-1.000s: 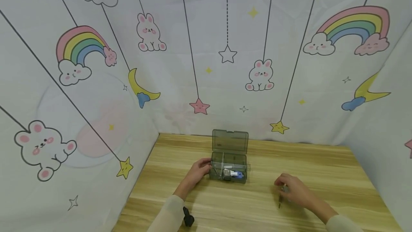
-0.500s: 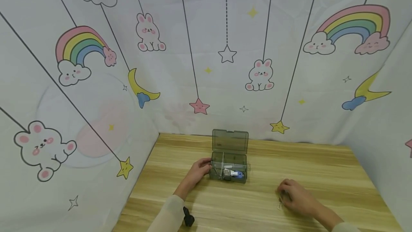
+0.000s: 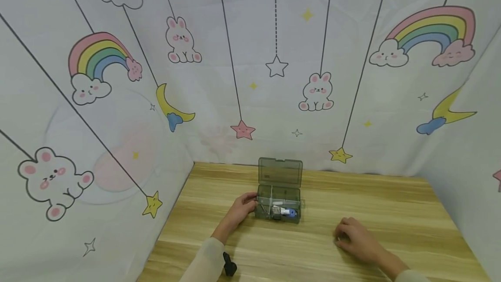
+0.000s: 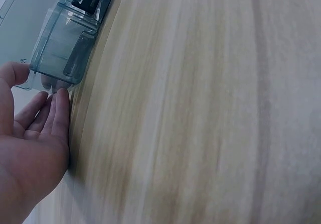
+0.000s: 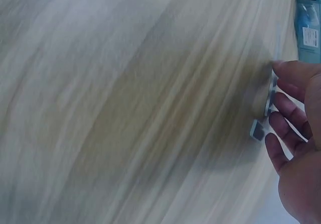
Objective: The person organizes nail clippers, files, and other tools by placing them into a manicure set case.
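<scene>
A translucent grey-green compartment box (image 3: 280,173) stands on the table, its lid raised at the back. Behind its clear walls lie a blue-and-white item (image 3: 290,212) and several small pieces too small to name. My left hand (image 3: 238,211) rests at the box's left end, thumb at one corner and fairly straight fingers against the lower edge in the left wrist view. Farther right and low over the table, my right hand (image 3: 358,239) pinches a thin silvery strip (image 5: 271,97) between thumb and fingers. A small dark square piece (image 5: 258,130) shows beside the strip; whether they join, I cannot tell.
A small black object (image 3: 229,264) lies near the left sleeve. The wood-grain table (image 3: 297,256) meets a white cloth printed with rainbows, rabbits and stars (image 3: 242,130) at the back and sides.
My right hand has shifted slightly down, and the small thing in it has turned, so it is mostly hidden now in the head view. The left hand and box stay put.
</scene>
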Motion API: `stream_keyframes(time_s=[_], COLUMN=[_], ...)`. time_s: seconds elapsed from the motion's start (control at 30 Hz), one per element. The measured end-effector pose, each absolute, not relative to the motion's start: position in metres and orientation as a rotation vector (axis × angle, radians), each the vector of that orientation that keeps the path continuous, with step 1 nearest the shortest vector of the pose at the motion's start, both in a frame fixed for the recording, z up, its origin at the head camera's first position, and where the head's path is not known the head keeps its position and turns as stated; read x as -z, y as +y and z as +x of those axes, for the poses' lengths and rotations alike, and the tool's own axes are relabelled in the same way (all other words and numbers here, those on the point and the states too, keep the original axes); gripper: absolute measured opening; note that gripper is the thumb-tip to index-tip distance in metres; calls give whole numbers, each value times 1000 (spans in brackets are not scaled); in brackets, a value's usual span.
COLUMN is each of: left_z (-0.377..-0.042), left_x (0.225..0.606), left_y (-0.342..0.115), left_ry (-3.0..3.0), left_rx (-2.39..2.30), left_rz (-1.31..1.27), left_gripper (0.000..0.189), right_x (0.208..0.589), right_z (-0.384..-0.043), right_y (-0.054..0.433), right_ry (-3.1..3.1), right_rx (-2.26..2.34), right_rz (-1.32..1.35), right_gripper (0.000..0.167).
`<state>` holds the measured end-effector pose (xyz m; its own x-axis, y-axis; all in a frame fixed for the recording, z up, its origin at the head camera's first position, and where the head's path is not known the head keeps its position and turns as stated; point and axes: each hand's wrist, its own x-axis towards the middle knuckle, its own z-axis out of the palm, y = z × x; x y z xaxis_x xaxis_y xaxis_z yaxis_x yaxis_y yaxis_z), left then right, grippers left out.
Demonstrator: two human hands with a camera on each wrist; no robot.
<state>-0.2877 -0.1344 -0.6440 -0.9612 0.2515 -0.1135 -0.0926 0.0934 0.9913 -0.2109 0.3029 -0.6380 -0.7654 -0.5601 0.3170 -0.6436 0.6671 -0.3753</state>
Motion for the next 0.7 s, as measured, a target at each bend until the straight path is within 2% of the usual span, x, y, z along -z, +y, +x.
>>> stream_keyframes(time_s=[0.7], left_z=[-287], left_x=[644], left_y=[-134], left_ry=[2130], left_rx=[-1947], left_rz=[193], left_gripper=[52], right_x=[636], right_z=[-208], right_y=[288], right_ry=[-2898], right_rx=[-1000], right_rz=[810], right_gripper=[23])
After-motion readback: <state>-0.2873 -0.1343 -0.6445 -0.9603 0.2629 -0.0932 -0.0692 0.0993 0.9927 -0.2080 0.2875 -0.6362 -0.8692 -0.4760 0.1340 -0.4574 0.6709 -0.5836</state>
